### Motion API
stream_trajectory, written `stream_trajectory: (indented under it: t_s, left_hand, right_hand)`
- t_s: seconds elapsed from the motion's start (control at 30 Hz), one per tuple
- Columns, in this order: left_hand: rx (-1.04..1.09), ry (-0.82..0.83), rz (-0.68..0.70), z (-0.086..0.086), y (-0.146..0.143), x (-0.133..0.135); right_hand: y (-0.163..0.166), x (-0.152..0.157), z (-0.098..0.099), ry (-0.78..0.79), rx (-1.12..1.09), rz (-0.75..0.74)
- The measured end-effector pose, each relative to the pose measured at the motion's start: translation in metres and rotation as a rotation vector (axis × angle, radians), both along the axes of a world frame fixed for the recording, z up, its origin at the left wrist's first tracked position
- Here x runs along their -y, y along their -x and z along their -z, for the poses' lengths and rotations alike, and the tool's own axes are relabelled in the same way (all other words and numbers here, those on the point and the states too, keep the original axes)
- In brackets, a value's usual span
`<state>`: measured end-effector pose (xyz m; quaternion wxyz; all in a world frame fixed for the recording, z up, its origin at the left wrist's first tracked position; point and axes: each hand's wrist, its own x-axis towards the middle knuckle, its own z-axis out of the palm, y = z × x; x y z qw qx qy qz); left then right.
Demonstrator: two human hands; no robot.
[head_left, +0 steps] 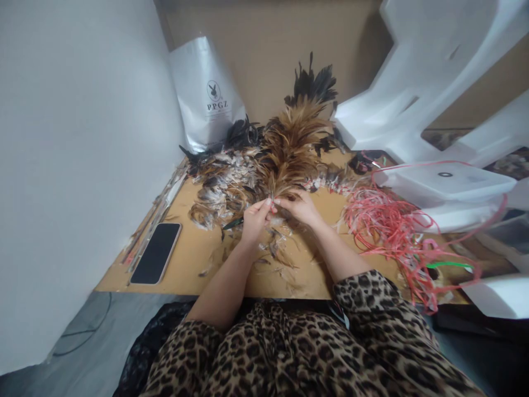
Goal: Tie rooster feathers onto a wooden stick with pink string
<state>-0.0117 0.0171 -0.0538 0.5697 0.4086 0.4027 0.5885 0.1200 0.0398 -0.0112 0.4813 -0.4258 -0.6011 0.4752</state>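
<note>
My left hand [257,219] and my right hand [302,208] meet fingertip to fingertip at the near end of a long bundle of brown feathers [289,138]. Thumb and fingers are pinched on both hands, around the gathered feather ends. A small bit of red shows between the fingertips; what it is I cannot make out. The bundle stretches away from me and ends in black feathers [313,82]. Left of it lies a heap of loose brown, white and black feathers [227,182]. One dark green feather [233,223] lies beside my left hand.
A phone [157,253] lies at the table's left edge, by a white wall. Behind the heap stands a silver bag [206,99]. Tangled red strings [380,220] spread over the right side, near white moulded pieces [446,179]. Loose feather scraps [281,253] lie near the front edge.
</note>
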Motion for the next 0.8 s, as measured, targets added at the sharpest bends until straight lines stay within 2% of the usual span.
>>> stream_trajectory:
  t_s: [0.33,0.5,0.63,0.8]
  left_hand:
    - [-0.012,-0.030,-0.022,-0.004,-0.005,0.001]
    - [-0.028,-0.023,-0.047,0.000,-0.004,0.000]
    - [-0.047,-0.034,-0.060,0.002,-0.003,-0.002]
    - [-0.049,-0.021,-0.112,-0.003,-0.001,-0.001]
  right_hand:
    - [0.002,-0.004,0.014,-0.013,-0.083,0.038]
    - [0.005,-0.006,0.021,-0.080,-0.040,0.072]
    - [0.004,-0.004,0.024,-0.158,0.074,0.182]
    - [-0.004,-0.003,0.021,-0.314,0.283,0.397]
